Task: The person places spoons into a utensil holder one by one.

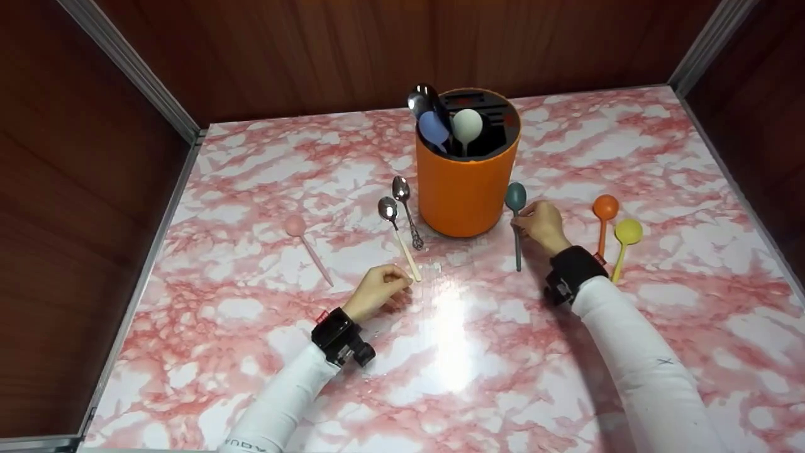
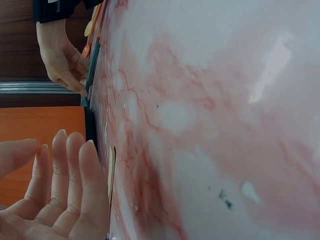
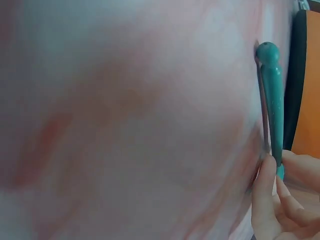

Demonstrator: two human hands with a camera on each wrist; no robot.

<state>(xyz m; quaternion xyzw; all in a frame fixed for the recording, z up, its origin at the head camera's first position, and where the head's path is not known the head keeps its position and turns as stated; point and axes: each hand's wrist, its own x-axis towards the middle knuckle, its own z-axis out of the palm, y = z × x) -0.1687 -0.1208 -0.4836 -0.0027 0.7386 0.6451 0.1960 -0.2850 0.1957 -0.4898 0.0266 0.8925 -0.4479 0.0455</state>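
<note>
My right hand (image 1: 542,225) pinches a dark teal spoon (image 1: 516,196) by its handle, just below the bowl. Between thumb and fingers its handle (image 3: 273,107) shows close over the table in the right wrist view. On the left, my left hand (image 1: 379,290) holds nothing, its fingers loosely bent beside the handle end of a metal spoon with a cream handle (image 1: 406,253). Its relaxed fingers (image 2: 59,172) show in the left wrist view. Just behind that spoon lies an ornate metal spoon (image 1: 412,220).
An orange utensil holder (image 1: 466,195) stands at the back, with a black spoon (image 1: 427,104), a blue spoon (image 1: 434,130) and a white spoon (image 1: 467,126) in it. A pink spoon (image 1: 312,255) lies left; an orange spoon (image 1: 605,207) and a yellow spoon (image 1: 627,233) lie right.
</note>
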